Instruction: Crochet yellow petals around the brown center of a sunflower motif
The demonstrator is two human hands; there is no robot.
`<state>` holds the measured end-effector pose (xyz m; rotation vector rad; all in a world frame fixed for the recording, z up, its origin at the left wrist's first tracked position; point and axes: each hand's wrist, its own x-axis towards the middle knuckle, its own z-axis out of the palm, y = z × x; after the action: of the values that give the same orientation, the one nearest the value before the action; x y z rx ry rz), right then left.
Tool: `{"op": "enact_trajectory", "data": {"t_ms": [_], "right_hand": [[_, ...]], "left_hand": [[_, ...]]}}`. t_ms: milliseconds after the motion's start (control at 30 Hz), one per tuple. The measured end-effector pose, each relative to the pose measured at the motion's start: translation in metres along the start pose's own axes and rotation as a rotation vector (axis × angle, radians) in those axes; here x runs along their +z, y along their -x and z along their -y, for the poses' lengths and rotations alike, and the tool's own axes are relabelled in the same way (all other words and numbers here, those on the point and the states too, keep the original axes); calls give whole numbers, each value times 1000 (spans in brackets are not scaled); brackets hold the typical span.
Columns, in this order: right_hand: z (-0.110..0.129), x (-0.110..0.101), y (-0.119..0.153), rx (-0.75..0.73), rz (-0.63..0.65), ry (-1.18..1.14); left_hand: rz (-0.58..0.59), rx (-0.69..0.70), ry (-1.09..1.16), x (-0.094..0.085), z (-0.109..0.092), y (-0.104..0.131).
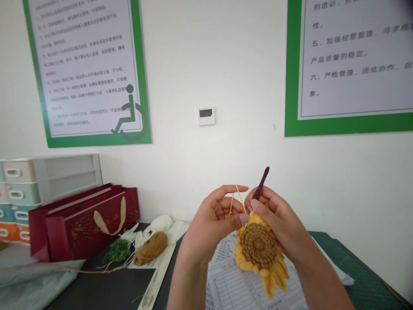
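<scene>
A crocheted sunflower (260,245) with a brown spiral centre and yellow petals hangs between my hands, above printed papers. My right hand (274,211) is closed around a crochet hook (261,183) with a dark handle, its tip down at the flower's upper left edge. My left hand (222,215) pinches that same edge between thumb and fingers. Over its raised index finger runs a strand of yellow yarn (239,196), leading down to the hook tip. The exact stitch at the tip is too small to make out.
Left on the dark table lie a brown yarn skein (150,248), green yarn (116,252), white yarn (161,223) and a ruler (158,280). Red gift bags (87,224) stand before plastic drawers (21,193). Printed sheets (238,286) lie below my hands, a green cutting mat (351,262) at right.
</scene>
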<state>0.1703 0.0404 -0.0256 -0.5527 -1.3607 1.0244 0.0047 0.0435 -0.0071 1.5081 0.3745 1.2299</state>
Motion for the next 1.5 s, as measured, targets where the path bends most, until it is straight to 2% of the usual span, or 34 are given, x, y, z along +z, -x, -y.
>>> {"op": "enact_trajectory", "data": {"t_ms": [167, 367, 500, 667, 767, 967, 1067, 1167, 1267, 1400, 1500], "right_hand": [[0, -8, -2, 32, -13, -16], [1, -9, -3, 118, -100, -65], [-4, -10, -9, 169, -206, -70], [-8, -23, -13, 138, -337, -57], [-7, -37, -14, 138, -339, -52], [0, -73, -17, 78, -345, -88], [1, -83, -17, 55, -333, -125], [1, -85, -18, 33, -317, -147], [0, -84, -19, 34, -292, -140], [0, -85, -21, 49, -258, -129], [1, -81, -19, 81, -225, -127]], "left_hand": [[27, -21, 8, -3, 3, -3], [127, -96, 115, -12, 6, -9], [144, -129, 206, -14, 22, -21], [104, -117, 238, -8, 45, -36], [154, -123, 160, -12, 48, -38], [312, -114, -148, -38, 40, -35], [377, -74, -326, -45, 37, -34], [388, -3, -472, -45, 34, -34], [351, 52, -551, -44, 34, -34], [139, 146, -537, -42, 37, -32], [8, 217, -418, -34, 41, -33]]}}
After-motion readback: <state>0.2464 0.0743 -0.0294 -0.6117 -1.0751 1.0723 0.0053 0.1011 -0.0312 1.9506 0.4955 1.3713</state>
